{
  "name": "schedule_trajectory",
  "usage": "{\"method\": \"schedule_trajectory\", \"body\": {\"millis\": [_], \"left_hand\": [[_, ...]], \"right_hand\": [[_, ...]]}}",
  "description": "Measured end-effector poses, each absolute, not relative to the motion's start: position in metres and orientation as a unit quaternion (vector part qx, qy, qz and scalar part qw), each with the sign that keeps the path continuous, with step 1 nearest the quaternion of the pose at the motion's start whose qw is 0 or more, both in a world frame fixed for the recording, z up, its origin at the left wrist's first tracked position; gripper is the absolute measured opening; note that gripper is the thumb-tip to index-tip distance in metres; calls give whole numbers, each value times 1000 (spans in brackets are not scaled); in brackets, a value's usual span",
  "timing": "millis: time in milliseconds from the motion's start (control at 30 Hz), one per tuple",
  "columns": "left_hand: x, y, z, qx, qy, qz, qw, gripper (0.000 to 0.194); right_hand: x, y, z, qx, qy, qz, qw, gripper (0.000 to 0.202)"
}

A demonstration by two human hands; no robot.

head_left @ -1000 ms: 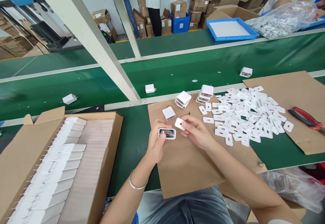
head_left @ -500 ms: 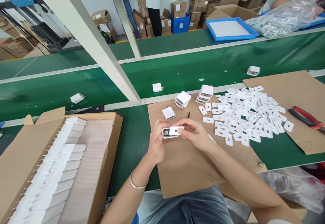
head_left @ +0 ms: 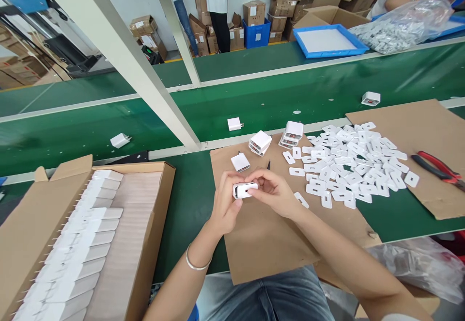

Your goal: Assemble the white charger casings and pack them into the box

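Note:
My left hand [head_left: 223, 207] grips a white charger housing [head_left: 235, 192] with its end face turned up toward me. A white slotted cover plate [head_left: 244, 191] lies over most of that end, with a dark gap showing at its left. My right hand [head_left: 274, 192] pinches the plate's right end between thumb and fingers. Just beyond my hands, a single white charger [head_left: 240, 162] lies on the cardboard sheet [head_left: 269, 243]. Behind it are two small stacks of open-ended chargers [head_left: 260, 141]. To the right spreads a pile of loose cover plates [head_left: 356, 166].
At left, an open carton [head_left: 145, 233] holds rows of white chargers [head_left: 83, 233]. Red-and-black pliers [head_left: 438, 168] lie far right. Several chargers ride on the green belt [head_left: 174, 112] behind a slanted post [head_left: 119, 44]. Across stand people, a blue tray [head_left: 330, 42] and a plastic bag [head_left: 399, 27].
The cover plate has moved left and down over the housing's end, hiding most of the inside. My right hand has shifted slightly left with it. Chargers on the belt have moved right.

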State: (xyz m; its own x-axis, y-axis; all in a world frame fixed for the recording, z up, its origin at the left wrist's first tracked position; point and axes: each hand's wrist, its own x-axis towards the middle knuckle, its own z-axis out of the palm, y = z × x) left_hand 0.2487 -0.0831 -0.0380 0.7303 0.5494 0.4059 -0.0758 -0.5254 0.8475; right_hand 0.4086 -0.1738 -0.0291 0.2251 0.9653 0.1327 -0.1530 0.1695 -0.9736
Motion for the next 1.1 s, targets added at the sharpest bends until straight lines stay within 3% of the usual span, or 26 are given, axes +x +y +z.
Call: {"method": "schedule_trajectory", "body": {"millis": [200, 333, 633, 833, 1100], "left_hand": [[251, -85, -37, 818, 152, 343, 437, 38], [253, -87, -41, 786, 160, 360, 477, 35], [255, -90, -44, 741, 152, 383, 531, 38], [257, -93, -45, 748, 151, 371, 530, 37], [259, -93, -46, 742, 157, 376, 532, 37]], "right_hand": [[406, -174, -30, -465, -431, 451, 628, 22], [404, -174, -32, -450, -418, 461, 641, 30], [401, -173, -38, -517, -471, 462, 545, 48], [403, -169, -43, -532, -474, 427, 557, 54], [404, -169, -42, -550, -500, 392, 542, 49]]}}
